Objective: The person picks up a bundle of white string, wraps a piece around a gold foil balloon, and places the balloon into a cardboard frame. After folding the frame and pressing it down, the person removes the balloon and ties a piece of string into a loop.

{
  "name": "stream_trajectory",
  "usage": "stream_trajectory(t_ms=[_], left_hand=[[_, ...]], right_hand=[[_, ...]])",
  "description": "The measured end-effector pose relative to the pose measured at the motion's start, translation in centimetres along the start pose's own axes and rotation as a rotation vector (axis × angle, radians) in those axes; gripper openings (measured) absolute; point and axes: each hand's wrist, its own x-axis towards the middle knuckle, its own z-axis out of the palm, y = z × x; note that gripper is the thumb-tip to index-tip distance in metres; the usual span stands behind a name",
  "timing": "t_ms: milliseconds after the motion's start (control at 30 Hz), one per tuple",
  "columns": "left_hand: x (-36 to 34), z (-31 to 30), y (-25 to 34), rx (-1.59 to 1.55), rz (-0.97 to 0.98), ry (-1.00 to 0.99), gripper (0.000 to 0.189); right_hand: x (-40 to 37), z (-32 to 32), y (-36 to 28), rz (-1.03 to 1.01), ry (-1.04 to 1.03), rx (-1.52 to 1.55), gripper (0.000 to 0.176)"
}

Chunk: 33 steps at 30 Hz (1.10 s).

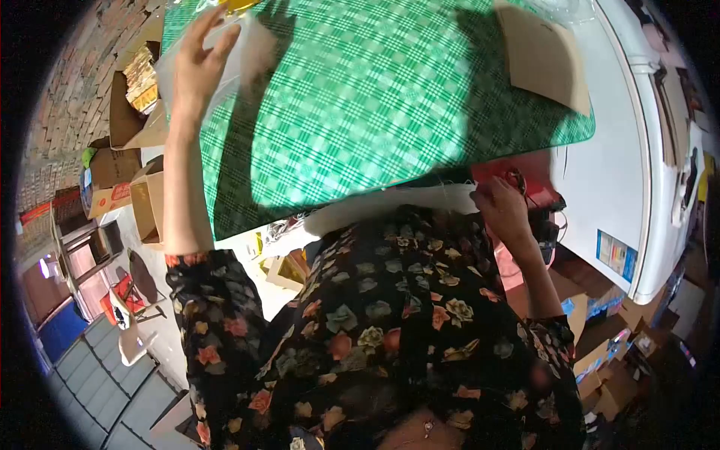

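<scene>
My left hand [199, 66] reaches over the far left part of the green checked table [352, 97], with thumb and fingers apart. Beneath and beside it lies clear plastic [238, 64], and a shiny gold item [241, 4] is just beyond the fingertips at the top edge. My right hand [501, 208] is closed at the near right edge of the table, its fingers curled on the end of a whitish translucent plastic strip [397, 201]. This strip stretches along the table's front edge, against my floral top.
A brown cardboard sheet [544, 56] lies at the table's far right, near clear plastic [562, 9]. To the right stands a white appliance [600, 142]. Open cardboard boxes [148, 199] are on the left. Something red [534, 176] sits beside my right hand.
</scene>
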Motion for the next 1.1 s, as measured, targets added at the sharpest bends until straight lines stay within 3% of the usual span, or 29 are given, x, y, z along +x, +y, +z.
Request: stream_trajectory(t_ms=[67, 167, 300, 367, 467, 567, 667, 767, 967, 1067, 1100], left_hand=[[-2.3, 1.0, 3.0, -0.033, -0.025, -0.015, 0.040], [-5.8, 2.0, 7.2, -0.231, -0.148, -0.060, 0.032], [-10.9, 3.2, 15.9, -0.307, -0.302, -0.333, 0.027], [-13.3, 4.5, 17.4, -0.397, -0.253, -0.517, 0.020], [-16.5, 7.8, 17.7, -0.459, -0.006, -0.665, 0.023], [-18.9, 11.5, 16.5, -0.346, -0.006, -0.712, 0.019], [-19.7, 14.2, 15.3, -0.295, 0.024, -0.730, 0.016], [-18.9, 14.7, 16.4, -0.268, 0.017, -0.753, 0.016], [-19.4, 14.6, 16.3, -0.252, 0.001, -0.726, 0.019], [-19.3, 14.3, 16.3, -0.260, -0.024, -0.734, 0.021], [-19.2, 14.1, 16.5, -0.263, -0.034, -0.741, 0.021]], right_hand=[[-0.3, 1.1, -0.6, 0.021, -0.076, 0.007, 0.029], [-0.3, 4.1, -1.2, -0.066, 0.029, -0.142, 0.029], [-0.2, 6.1, -0.9, -0.155, 0.079, -0.055, 0.028], [0.0, 6.6, 1.8, -0.170, 0.157, 0.052, 0.030], [0.3, 2.2, 3.2, 0.058, 0.224, 0.289, 0.036], [1.1, -0.1, 5.9, -0.007, 0.515, -0.450, 0.038], [1.6, -0.1, 5.2, -0.165, 0.487, -0.356, 0.033], [2.9, 3.6, 3.9, -0.482, 0.298, -0.346, 0.030], [3.4, 5.8, -0.3, -0.574, 0.281, -0.252, 0.018], [4.5, 4.9, -1.0, -0.408, 0.000, -0.425, 0.013], [4.2, 4.6, -0.9, -0.479, 0.115, -0.340, 0.012]])
